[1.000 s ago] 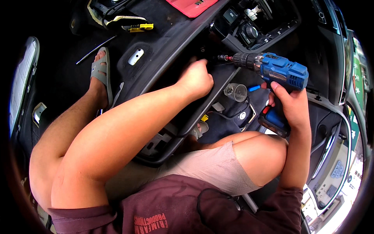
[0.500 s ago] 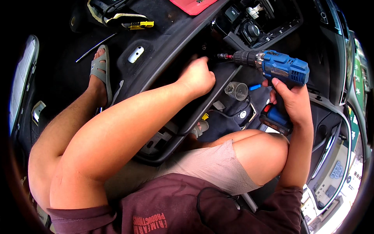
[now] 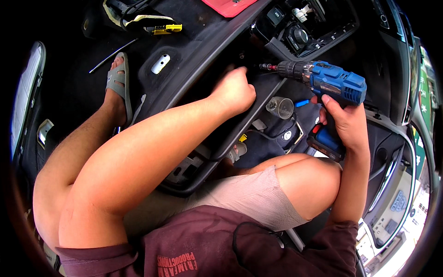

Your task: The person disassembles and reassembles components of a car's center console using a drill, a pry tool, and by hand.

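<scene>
My left hand (image 3: pixel 234 91) is closed inside the dark recess of the black centre console (image 3: pixel 184 92), its fingertips hidden; I cannot make out what they hold. My right hand (image 3: pixel 347 120) grips a blue cordless drill (image 3: pixel 338 83) by its handle, thumb wrapped round it. The drill points left, its bit (image 3: pixel 266 66) with a red collar near the recess, just to the right of my left fingers. Below the drill a clear cup (image 3: pixel 279 107) lies beside a blue tool (image 3: pixel 302 103).
Gear controls (image 3: pixel 297 36) sit at the upper right, a red mat (image 3: pixel 228 5) at the top. A yellow tool (image 3: pixel 167 29) and a thin metal rod (image 3: pixel 113 56) lie at the upper left. My sandalled foot (image 3: pixel 117 87) rests left of the console. An open door (image 3: pixel 387 184) is at the right.
My left hand has shifted slightly right and up. My right hand and the drill moved slightly up and right over the last second, with little difference in the latest half second.
</scene>
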`<state>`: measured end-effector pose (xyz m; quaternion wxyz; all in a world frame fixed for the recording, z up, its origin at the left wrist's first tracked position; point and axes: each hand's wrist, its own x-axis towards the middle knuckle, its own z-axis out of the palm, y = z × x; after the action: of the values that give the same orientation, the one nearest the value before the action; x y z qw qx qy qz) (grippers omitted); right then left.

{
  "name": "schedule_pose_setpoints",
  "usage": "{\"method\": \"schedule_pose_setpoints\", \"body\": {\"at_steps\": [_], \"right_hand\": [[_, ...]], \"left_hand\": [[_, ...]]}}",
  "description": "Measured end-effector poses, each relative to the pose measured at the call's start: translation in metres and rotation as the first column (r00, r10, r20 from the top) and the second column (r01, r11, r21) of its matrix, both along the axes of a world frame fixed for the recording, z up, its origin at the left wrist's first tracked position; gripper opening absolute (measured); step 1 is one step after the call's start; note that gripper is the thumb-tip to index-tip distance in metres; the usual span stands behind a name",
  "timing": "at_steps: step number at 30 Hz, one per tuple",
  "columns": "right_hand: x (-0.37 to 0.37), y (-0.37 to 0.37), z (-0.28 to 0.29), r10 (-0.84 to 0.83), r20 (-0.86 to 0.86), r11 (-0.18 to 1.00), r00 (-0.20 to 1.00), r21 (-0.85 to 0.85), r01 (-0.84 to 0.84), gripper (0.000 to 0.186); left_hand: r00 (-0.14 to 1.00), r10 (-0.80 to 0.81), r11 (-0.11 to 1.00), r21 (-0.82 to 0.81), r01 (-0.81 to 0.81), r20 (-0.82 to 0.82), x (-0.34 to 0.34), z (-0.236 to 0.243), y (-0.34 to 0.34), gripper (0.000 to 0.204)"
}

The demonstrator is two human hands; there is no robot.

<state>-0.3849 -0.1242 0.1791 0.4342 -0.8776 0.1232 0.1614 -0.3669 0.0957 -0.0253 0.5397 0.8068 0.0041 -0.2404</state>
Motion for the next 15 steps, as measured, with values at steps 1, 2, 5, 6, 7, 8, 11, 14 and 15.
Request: {"method": "schedule_pose_setpoints", "body": {"at_steps": [1, 2, 5, 6, 7, 8, 11, 14, 15], "right_hand": [[0.0, 0.0007, 0.0, 0.004, 0.002, 1.0, 1.0, 0.001, -0.004, 0.029], [0.0, 0.0012, -0.0001, 0.008, 0.004, 1.0, 1.0, 0.002, -0.008, 0.029], [-0.0006, 0.0021, 0.0002, 0.001, 0.018, 1.0, 1.0, 0.005, -0.001, 0.029], [-0.0003, 0.0018, 0.0007, 0.013, 0.008, 1.0, 1.0, -0.009, -0.013, 0.03], [0.0006, 0.0013, 0.0014, 0.026, -0.002, 0.999, 1.0, -0.022, -0.026, 0.032], [0.0009, 0.0011, 0.0018, 0.038, -0.013, 0.999, 0.999, -0.036, -0.038, 0.033], [0.0005, 0.0008, 0.001, 0.045, -0.022, 0.999, 0.999, -0.029, -0.046, 0.033], [-0.001, 0.003, 0.0013, 0.063, -0.004, 0.997, 0.998, -0.047, -0.063, 0.032], [-0.0016, 0.0045, 0.0007, 0.049, -0.002, 0.998, 0.999, -0.043, -0.049, 0.032]], "left_hand": [[1.0, -0.003, 1.0, 0.003, 0.003, -0.004, 0.0002, 0.0004, 0.0001, 0.057], [1.0, -0.007, 1.0, 0.006, 0.007, -0.008, 0.0004, 0.0007, 0.0003, 0.057], [1.0, -0.008, 1.0, 0.003, 0.008, -0.009, 0.0008, 0.0011, 0.0006, 0.057], [1.0, -0.007, 1.0, 0.0, 0.007, -0.007, 0.0007, 0.0009, 0.0005, 0.057], [1.0, -0.009, 1.0, -0.003, 0.009, -0.01, 0.0009, 0.0006, 0.0005, 0.057], [1.0, -0.011, 1.0, -0.005, 0.011, -0.012, 0.0014, 0.0003, 0.0006, 0.057], [1.0, -0.017, 1.0, 0.003, 0.017, -0.018, 0.0015, 0.0018, 0.0007, 0.058], [0.999, -0.031, 1.0, 0.005, 0.031, -0.033, 0.0022, 0.006, 0.0014, 0.058], [0.999, -0.035, 0.999, 0.004, 0.035, -0.04, 0.0022, 0.006, 0.0016, 0.058]]}}
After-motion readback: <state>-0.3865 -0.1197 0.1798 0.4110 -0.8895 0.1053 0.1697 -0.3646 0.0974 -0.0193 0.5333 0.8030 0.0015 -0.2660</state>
